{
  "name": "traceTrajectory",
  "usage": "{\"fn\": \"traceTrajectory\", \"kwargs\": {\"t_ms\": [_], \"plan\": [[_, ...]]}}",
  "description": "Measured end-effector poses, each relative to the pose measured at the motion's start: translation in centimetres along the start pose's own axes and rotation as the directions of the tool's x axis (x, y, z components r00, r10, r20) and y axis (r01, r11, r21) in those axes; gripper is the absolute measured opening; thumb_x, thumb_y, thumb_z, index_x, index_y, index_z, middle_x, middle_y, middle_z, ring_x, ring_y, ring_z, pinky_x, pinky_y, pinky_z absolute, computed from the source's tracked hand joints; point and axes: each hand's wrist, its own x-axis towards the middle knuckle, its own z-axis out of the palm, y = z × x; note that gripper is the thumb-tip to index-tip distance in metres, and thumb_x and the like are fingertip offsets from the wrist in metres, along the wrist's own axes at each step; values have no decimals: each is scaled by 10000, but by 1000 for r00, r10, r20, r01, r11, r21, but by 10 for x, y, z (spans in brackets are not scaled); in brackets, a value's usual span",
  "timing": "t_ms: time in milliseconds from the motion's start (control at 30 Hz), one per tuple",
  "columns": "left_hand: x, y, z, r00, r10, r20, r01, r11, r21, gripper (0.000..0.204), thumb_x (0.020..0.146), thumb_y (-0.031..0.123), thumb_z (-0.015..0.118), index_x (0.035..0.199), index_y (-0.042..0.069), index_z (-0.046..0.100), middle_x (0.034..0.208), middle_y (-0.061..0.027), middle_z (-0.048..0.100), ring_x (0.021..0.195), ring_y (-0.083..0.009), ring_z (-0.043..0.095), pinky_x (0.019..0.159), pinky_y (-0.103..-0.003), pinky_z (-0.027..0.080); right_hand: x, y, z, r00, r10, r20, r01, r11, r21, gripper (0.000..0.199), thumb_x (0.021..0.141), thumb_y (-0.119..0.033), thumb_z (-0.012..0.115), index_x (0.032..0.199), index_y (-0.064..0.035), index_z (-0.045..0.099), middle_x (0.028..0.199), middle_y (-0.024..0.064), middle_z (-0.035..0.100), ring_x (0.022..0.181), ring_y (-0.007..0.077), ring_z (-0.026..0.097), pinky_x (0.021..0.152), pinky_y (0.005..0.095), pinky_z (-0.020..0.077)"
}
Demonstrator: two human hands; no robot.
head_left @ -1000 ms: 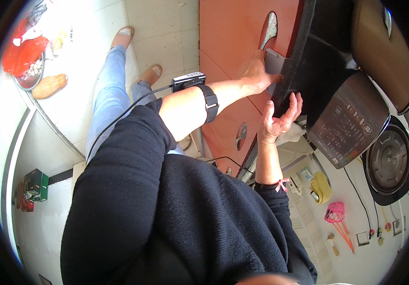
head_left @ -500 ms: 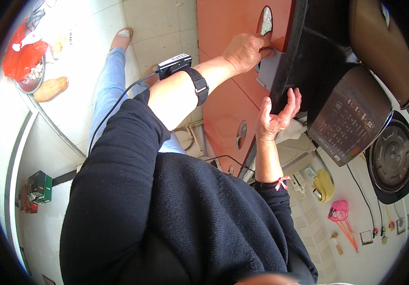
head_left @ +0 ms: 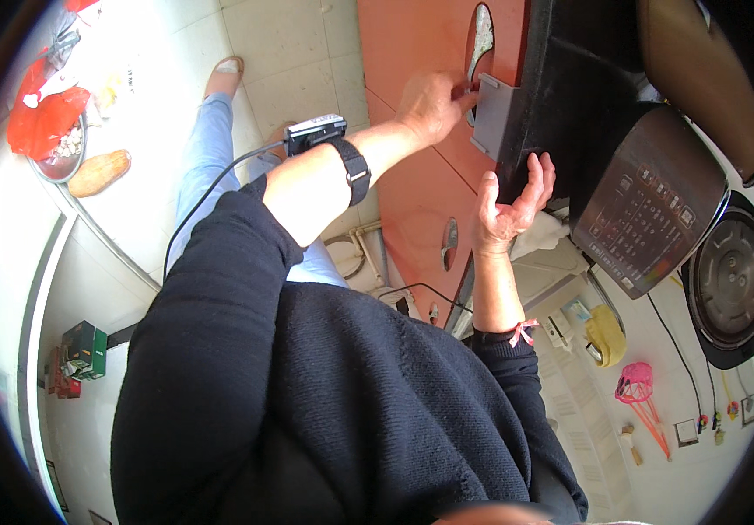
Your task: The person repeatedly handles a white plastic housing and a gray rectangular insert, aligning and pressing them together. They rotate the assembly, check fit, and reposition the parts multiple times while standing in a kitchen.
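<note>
One grey, smooth, flat-faced rectangular piece sits at the front edge of the black desk, against a glossy orange-red cabinet front with an oval handle. Left hand: fingers bent beside the piece; whether they grip it cannot be told. Right hand: open, fingers loosely curved, near the same edge. Also present: boxy brown appliance; black knitted sweater.

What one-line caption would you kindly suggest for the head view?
Left hand at a grey plate beside a black counter, right hand open near the counter's edge.
</note>
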Motion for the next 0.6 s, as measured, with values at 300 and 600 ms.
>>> {"fn": "traceTrajectory", "kwargs": {"t_ms": [300, 600], "plan": [[-28, -2, 20, 683, -453, 573, 731, 412, -545, 163, 903, 136, 647, 979, -8, 653, 914, -125, 673, 840, -231, 667, 740, -375, 581, 0, 1, 0, 1000, -3, 2, 3, 1000, 5, 617, 710, -139, 702, 1286, -6, 525, 1357, 220, 471, 1271, 415, 432, 1081, 497, 330], [-22, 1, 29, 553, -566, 612, 801, 157, -578, 166, 934, 130, 568, 988, -22, 607, 890, -152, 647, 814, -282, 659, 768, -413, 597, 1, 1, 0, 1000, -10, 0, 10, 1000, 11, 622, 701, -130, 705, 1283, -4, 527, 1357, 213, 472, 1271, 409, 435, 1084, 490, 326]]}}
